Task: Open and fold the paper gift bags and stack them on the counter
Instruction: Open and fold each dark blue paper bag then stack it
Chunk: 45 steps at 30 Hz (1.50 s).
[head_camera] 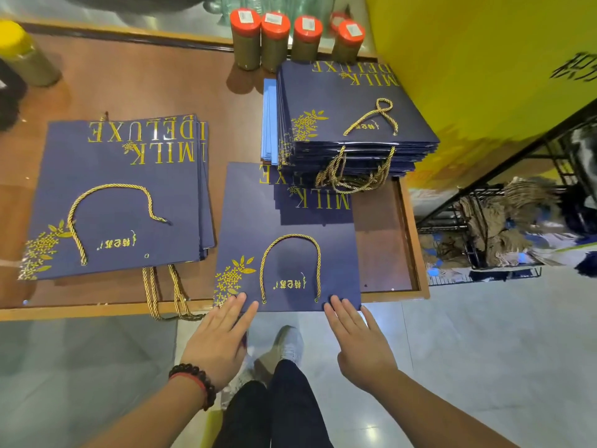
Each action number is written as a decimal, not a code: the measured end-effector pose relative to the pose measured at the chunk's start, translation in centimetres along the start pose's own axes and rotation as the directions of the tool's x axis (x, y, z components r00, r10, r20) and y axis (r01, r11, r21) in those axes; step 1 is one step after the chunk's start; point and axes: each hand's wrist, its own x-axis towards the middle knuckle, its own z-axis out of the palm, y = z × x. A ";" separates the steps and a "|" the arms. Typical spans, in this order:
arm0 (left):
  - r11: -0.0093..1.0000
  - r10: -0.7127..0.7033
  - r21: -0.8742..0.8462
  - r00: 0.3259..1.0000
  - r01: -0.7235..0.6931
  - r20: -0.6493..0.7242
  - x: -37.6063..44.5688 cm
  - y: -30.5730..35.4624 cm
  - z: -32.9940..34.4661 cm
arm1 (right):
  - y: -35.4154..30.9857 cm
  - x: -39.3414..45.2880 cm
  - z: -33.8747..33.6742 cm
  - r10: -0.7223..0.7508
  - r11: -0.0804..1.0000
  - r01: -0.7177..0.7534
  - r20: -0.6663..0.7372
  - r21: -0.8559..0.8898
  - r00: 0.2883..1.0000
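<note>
Both hands (290,344) flat on gift bag's (287,240) near edge.

A flat navy gift bag (287,240) is laid on the wooden counter (135,92), its near edge overhanging the counter's front. The edge is touched by the straightened fingers of the left hand (219,344) at seven o'clock and the right hand (358,344) at five o'clock. A beaded bracelet (197,383) is worn on the left wrist. A low stack of bags (119,195) is seen at ten o'clock, a taller stack (349,118) at one o'clock, and red-lidded jars (274,40) at twelve.
</note>
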 end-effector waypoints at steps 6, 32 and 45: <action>0.985 -0.139 -0.102 0.990 0.137 -0.021 0.7 0.2 -1.2 | 0.6 -0.6 -1.5 0.168 0.945 -0.164 0.012 0.284 0.986; 0.255 -0.664 -0.950 0.746 0.178 -0.039 -5.4 2.4 -12.0 | -2.9 -6.7 -10.9 0.588 0.215 -0.031 -0.104 0.976 0.803; 0.364 -0.699 -0.931 0.657 -0.013 -0.283 -6.9 3.8 -19.6 | -3.1 -5.9 -18.1 0.596 0.225 0.172 -0.275 0.959 0.754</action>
